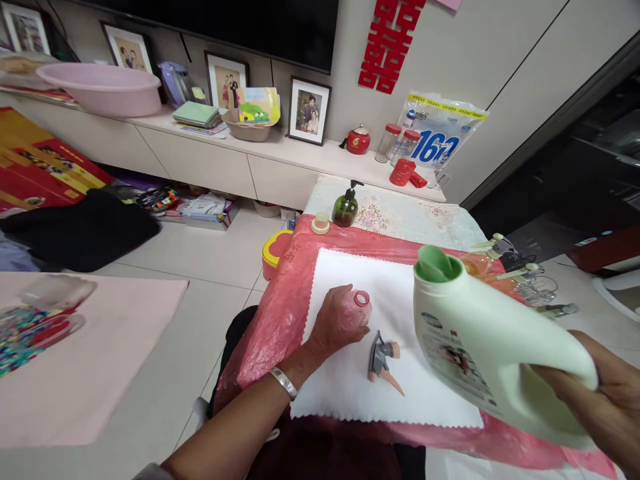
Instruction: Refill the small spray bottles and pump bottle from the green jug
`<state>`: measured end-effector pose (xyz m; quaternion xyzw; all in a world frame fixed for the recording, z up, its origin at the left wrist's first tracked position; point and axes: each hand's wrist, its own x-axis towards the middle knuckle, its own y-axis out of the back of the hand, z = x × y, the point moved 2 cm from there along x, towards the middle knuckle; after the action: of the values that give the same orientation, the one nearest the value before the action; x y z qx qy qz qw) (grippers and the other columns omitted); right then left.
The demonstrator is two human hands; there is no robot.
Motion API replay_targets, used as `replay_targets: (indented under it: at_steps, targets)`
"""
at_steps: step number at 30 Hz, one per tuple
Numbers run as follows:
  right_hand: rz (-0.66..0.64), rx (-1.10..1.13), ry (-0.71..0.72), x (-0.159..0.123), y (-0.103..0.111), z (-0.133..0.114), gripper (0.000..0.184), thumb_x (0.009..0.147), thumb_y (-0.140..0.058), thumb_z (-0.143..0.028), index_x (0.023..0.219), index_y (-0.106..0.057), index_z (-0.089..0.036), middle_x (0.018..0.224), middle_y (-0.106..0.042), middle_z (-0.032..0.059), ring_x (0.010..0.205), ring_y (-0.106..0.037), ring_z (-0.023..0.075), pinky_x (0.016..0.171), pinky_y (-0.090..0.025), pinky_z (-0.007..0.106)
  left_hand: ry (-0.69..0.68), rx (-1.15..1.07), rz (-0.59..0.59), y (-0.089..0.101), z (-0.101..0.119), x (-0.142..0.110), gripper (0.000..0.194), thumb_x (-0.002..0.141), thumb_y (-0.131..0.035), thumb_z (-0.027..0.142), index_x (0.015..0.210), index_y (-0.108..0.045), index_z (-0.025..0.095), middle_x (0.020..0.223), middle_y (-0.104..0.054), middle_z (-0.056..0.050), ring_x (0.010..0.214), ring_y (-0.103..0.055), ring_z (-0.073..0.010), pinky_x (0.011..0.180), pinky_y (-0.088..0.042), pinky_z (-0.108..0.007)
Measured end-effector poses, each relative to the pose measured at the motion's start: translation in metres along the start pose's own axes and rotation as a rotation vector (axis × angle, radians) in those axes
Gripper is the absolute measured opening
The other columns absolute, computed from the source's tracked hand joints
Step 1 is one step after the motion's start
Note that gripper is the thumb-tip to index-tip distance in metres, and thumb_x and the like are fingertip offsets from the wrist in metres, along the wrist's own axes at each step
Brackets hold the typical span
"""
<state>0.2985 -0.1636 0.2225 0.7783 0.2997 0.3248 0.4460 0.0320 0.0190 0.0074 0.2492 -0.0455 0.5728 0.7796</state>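
Fingers of the left hand (331, 325) curl round a see-through pink plastic bottle (354, 316) over a scalloped white mat (430, 393); right hand (613, 397) grips a pale-green plastic jug (495, 327), roughly 3 o'clock from it. Grey-and-peach plastic spray head (381, 356)'s at 5.

Premises are a home, evidently a living room. Evidence: a wide black flat-screen television (225, 23) on the wall; below it, black-framed portrait photographs (309, 111) on a long off-white low cabinet (200, 150); right of it, a red cut-out double-happiness decoration (384, 41); below-left, a round pink plastic basin (107, 97).
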Motion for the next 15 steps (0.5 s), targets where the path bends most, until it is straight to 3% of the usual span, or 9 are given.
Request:
replay_targets:
  at_steps: [3, 8, 15]
  targets:
    - [-0.118, -0.071, 0.053, -0.005, 0.004, 0.018, 0.025, 0.065, -0.063, -0.053, 0.084, -0.069, -0.038, 0.065, -0.064, -0.0023, 0.054, -0.058, 0.0191, 0.051, -0.044, 0.031, -0.041, 0.0, 0.014, 0.0, -0.002, -0.001, 0.089, 0.055, -0.086, 0.04, 0.133, -0.046, 0.021, 0.127, -0.06, -0.012, 0.118, -0.062, -0.0358, 0.105, -0.052, -0.059]
    - [-0.187, -0.173, 0.271, -0.004, 0.006, 0.045, 0.028, 0.073, -0.058, -0.06, 0.093, -0.068, -0.042, 0.073, -0.069, 0.0007, 0.057, -0.063, 0.0234, 0.05, -0.049, 0.034, -0.081, 0.014, 0.006, -0.003, -0.006, -0.001, 0.091, 0.055, -0.086, 0.042, 0.133, -0.045, 0.02, 0.127, -0.059, -0.014, 0.118, -0.061, -0.0368, 0.105, -0.052, -0.059]
    - [-0.25, -0.282, 0.35, 0.007, 0.009, 0.038, 0.03, 0.072, -0.063, -0.054, 0.1, -0.063, -0.044, 0.065, -0.065, -0.0015, 0.05, -0.06, 0.022, 0.049, -0.045, 0.033, -0.07, 0.016, 0.01, -0.007, -0.009, -0.001, 0.091, 0.053, -0.086, 0.04, 0.133, -0.046, 0.021, 0.126, -0.058, -0.014, 0.12, -0.059, -0.037, 0.107, -0.049, -0.059]
